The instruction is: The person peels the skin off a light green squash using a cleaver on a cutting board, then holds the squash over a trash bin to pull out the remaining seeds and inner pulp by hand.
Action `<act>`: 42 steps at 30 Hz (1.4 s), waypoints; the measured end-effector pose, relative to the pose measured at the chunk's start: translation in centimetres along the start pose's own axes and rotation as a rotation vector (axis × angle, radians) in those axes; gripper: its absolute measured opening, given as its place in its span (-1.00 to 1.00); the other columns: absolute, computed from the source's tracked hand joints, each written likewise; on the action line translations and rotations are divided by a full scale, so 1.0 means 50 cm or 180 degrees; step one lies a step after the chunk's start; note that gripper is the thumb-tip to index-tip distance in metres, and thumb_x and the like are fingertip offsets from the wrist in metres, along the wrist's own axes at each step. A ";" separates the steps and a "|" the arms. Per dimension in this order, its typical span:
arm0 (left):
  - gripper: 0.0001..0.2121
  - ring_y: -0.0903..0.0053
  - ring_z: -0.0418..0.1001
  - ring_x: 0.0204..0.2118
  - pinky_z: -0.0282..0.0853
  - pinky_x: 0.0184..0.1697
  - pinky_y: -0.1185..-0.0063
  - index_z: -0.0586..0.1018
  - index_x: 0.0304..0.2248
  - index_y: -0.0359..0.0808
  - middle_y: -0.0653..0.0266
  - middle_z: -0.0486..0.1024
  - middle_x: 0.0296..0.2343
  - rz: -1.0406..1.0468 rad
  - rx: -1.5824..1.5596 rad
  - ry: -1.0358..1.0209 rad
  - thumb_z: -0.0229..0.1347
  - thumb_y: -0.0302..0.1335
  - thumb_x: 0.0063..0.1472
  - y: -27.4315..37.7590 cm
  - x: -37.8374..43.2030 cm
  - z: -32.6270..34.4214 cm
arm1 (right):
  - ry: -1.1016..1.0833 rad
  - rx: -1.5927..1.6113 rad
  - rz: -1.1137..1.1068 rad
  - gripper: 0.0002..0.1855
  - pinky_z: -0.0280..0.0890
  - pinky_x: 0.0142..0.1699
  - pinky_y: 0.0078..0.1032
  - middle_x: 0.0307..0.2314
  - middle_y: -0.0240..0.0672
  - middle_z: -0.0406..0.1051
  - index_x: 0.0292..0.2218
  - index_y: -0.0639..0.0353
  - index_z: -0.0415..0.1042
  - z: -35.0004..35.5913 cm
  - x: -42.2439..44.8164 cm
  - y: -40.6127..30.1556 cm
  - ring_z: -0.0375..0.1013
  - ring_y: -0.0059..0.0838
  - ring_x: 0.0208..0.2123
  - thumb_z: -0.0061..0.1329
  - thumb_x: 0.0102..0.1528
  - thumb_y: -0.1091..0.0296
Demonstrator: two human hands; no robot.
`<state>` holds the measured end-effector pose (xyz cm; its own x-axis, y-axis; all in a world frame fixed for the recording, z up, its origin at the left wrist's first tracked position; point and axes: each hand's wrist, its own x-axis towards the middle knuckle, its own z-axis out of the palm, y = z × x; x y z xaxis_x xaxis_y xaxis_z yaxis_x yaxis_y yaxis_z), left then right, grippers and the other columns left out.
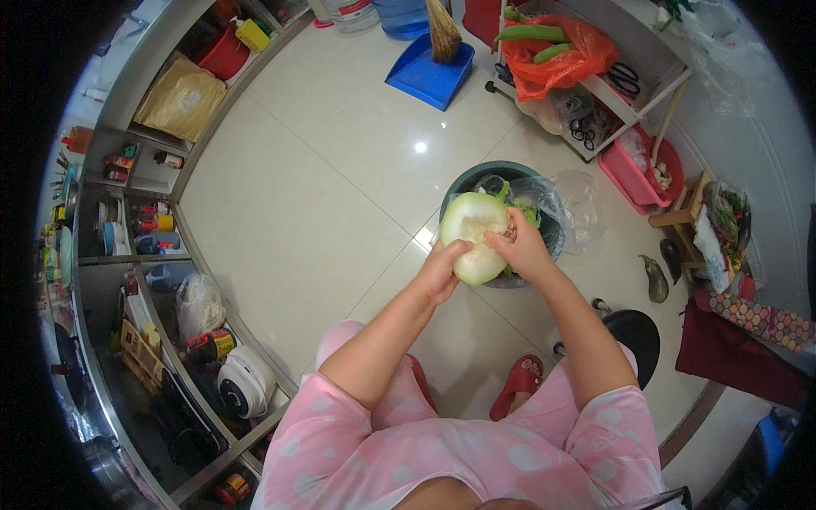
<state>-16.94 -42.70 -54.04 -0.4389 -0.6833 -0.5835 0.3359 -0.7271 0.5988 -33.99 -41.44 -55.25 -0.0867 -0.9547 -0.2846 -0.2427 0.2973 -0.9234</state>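
Note:
A pale green, peeled-looking melon or gourd piece (475,220) with a hollowed, pulpy middle is held over a dark green waste bin (468,175). My left hand (441,271) grips its lower left edge, thumb on the cut face. My right hand (526,245) is at its right side, with the fingertips at the soft pulp; whether they hold loose pulp I cannot tell. Beneath, green leafy scraps (530,213) lie in the bin, and a clear plastic bag (577,213) hangs over its right rim.
A black round stool (631,344) stands close to my right leg. Two eggplants (655,280) lie on the tiles by a wooden stool (679,210). Pink basins (628,169) and a rack (644,108) are at the upper right. A blue dustpan (427,73) lies ahead; open cabinets (182,255) line the left.

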 end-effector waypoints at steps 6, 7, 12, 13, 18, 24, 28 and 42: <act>-0.59 0.50 0.38 -0.21 0.32 -0.16 0.56 0.29 -0.08 -0.37 0.22 0.38 -0.24 0.0182 0.0309 0.0034 -0.01 -0.51 0.02 -0.024 -0.002 0.017 | 0.0116 -0.0831 -0.0035 -0.41 0.28 -0.16 -0.39 -0.28 0.06 0.36 -0.04 0.40 0.10 0.001 -0.008 -0.020 0.41 -0.15 -0.27 -0.09 -0.06 0.28; -0.58 0.51 0.38 -0.21 0.31 -0.16 0.57 0.28 -0.08 -0.37 0.23 0.38 -0.24 0.0280 0.0362 0.0065 -0.01 -0.52 0.02 -0.027 -0.002 0.017 | 0.0121 -0.1058 -0.0009 -0.42 0.28 -0.16 -0.34 -0.29 0.13 0.35 -0.04 0.42 0.09 0.001 -0.010 -0.026 0.40 -0.04 -0.27 -0.11 -0.06 0.30; -0.58 0.47 0.38 -0.21 0.31 -0.15 0.53 0.27 -0.08 -0.38 0.21 0.38 -0.24 0.0604 0.1021 0.0146 -0.01 -0.50 0.02 -0.046 0.006 0.024 | 0.0137 -0.0833 0.0162 -0.47 0.25 -0.14 -0.25 -0.32 0.21 0.33 -0.06 0.40 0.05 0.015 0.002 0.003 0.36 0.07 -0.25 -0.18 -0.06 0.36; -0.58 0.48 0.38 -0.22 0.31 -0.15 0.54 0.28 -0.08 -0.38 0.21 0.38 -0.24 0.0749 0.1147 0.0126 -0.01 -0.50 0.02 -0.050 0.008 0.021 | 0.0186 -0.0843 0.0089 -0.48 0.25 -0.14 -0.29 -0.33 0.21 0.34 -0.06 0.45 0.06 0.017 0.003 0.005 0.37 0.06 -0.26 -0.22 -0.05 0.38; -0.57 0.46 0.39 -0.22 0.32 -0.15 0.53 0.27 -0.07 -0.38 0.19 0.38 -0.23 0.0526 0.0846 0.0121 -0.02 -0.47 0.03 -0.021 0.007 0.018 | 0.0055 -0.0842 0.0138 -0.54 0.23 -0.12 -0.28 -0.31 0.15 0.34 -0.06 0.36 0.07 0.002 0.009 -0.001 0.36 0.04 -0.25 -0.28 -0.02 0.44; -0.60 0.45 0.39 -0.21 0.34 -0.17 0.53 0.27 -0.07 -0.37 0.18 0.37 -0.23 0.0070 0.0185 0.0150 -0.02 -0.49 0.06 0.004 0.002 0.012 | -0.0572 0.0385 0.0180 -0.48 0.21 -0.07 -0.40 -0.18 -0.04 0.29 -0.01 0.29 0.07 -0.027 0.017 0.006 0.31 -0.23 -0.15 -0.20 -0.03 0.39; -0.58 0.44 0.39 -0.21 0.34 -0.16 0.52 0.25 -0.06 -0.36 0.17 0.36 -0.22 0.0171 0.0387 0.0153 -0.02 -0.49 0.04 -0.003 -0.001 0.010 | -0.0433 -0.0435 0.0034 -0.41 0.21 -0.10 -0.44 -0.20 -0.03 0.28 -0.02 0.34 0.06 -0.015 0.011 -0.021 0.32 -0.26 -0.17 -0.11 -0.09 0.36; -0.57 0.45 0.39 -0.21 0.32 -0.16 0.51 0.26 -0.07 -0.41 0.16 0.37 -0.22 0.0232 0.0730 0.0093 -0.01 -0.50 0.04 -0.002 0.009 0.004 | -0.0530 0.0601 0.0497 -0.46 0.18 -0.03 -0.39 -0.18 0.02 0.26 -0.02 0.32 0.02 -0.015 0.020 0.003 0.29 -0.21 -0.14 -0.22 -0.06 0.41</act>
<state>-17.35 -42.93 -54.28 -0.3949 -0.7375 -0.5478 0.1662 -0.6438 0.7469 -34.84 -42.34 -55.48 0.0548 -0.8909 -0.4510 -0.0533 0.4484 -0.8922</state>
